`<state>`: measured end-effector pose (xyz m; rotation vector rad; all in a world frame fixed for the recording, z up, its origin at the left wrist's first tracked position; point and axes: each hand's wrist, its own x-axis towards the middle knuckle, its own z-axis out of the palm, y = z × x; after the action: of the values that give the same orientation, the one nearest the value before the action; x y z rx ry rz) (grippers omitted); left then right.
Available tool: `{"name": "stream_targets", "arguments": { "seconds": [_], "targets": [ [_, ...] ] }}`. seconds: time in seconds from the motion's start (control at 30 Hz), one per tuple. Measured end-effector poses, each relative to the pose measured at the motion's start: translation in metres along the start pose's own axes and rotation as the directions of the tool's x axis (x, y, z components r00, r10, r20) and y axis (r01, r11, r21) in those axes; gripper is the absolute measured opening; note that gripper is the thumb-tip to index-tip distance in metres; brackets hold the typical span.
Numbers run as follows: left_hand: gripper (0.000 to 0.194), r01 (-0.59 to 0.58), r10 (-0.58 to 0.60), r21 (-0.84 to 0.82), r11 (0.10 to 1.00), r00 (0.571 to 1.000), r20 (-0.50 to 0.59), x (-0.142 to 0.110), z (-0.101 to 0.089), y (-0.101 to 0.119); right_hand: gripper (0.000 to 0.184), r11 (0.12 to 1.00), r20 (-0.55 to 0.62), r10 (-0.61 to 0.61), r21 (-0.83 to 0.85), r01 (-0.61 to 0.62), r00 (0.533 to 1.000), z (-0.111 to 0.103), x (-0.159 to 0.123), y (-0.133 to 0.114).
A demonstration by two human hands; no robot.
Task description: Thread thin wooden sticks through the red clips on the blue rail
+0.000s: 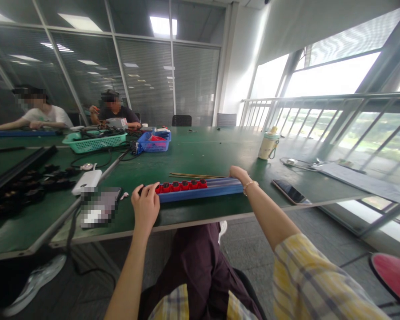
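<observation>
Both hands rest on the two ends of a long blue rail (200, 190) lying near the front edge of the green table (203, 155). At the rail's nine o'clock end, the left hand (146, 208) has its fingers curled loosely over the end, fingertips pointing toward three o'clock and touching the first of the red blocks (182, 185) seated in a row along the rail's left half. At the three o'clock end, the right hand (239, 174), with a thin bracelet at the wrist, lies bent over the top of the rail, fingers folded down on its far side. The rail's long axis runs from nine to three o'clock, rising slightly toward the right, square across the person's lap, so each hand is equally close to its own end; the red blocks lie nearer the left hand. Just beyond the rail, toward twelve o'clock, thin rods (190, 175) lie parallel to it. A phone (290, 191) sits on the table at three o'clock of the right wrist, a bottle (267, 144) farther off at one o'clock. The right fingertips are hidden behind the rail, so whether they grip or merely press cannot be told; the left palm also covers the rail's end.
</observation>
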<state>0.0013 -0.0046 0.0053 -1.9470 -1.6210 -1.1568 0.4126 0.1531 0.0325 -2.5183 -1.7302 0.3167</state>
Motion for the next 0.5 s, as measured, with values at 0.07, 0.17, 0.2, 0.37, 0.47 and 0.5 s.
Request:
{"name": "stream_targets", "arguments": {
  "seconds": [0.07,0.17,0.2,0.37,0.47,0.5],
  "targets": [
    [0.042,-0.002,0.002,-0.002,1.000,1.000,0.002,0.000,0.000,0.000,0.044,1.000,0.010,0.010,-0.003,-0.010,1.000,0.000,0.000,0.000],
    [0.042,-0.007,0.007,-0.008,1.000,1.000,-0.001,-0.001,0.001,-0.001,0.045,1.000,0.015,0.016,-0.004,-0.016,1.000,-0.001,-0.002,-0.001],
    [0.041,-0.008,0.008,-0.009,1.000,1.000,-0.002,-0.001,0.001,-0.001,0.045,1.000,0.015,0.019,-0.005,-0.018,1.000,-0.001,-0.003,-0.001],
    [0.041,-0.015,0.015,-0.012,1.000,1.000,-0.012,0.000,0.002,-0.001,0.044,0.999,0.018,0.050,-0.007,-0.050,0.999,-0.002,-0.009,-0.004],
    [0.040,-0.016,0.015,-0.010,1.000,1.000,-0.013,0.000,0.001,-0.001,0.042,0.998,0.019,0.063,0.001,-0.063,0.998,-0.002,-0.012,-0.005],
    [0.040,-0.015,0.015,-0.007,1.000,1.000,-0.013,0.000,0.001,-0.001,0.041,0.998,0.016,0.062,0.004,-0.062,0.998,-0.002,-0.013,-0.004]
  ]
}}
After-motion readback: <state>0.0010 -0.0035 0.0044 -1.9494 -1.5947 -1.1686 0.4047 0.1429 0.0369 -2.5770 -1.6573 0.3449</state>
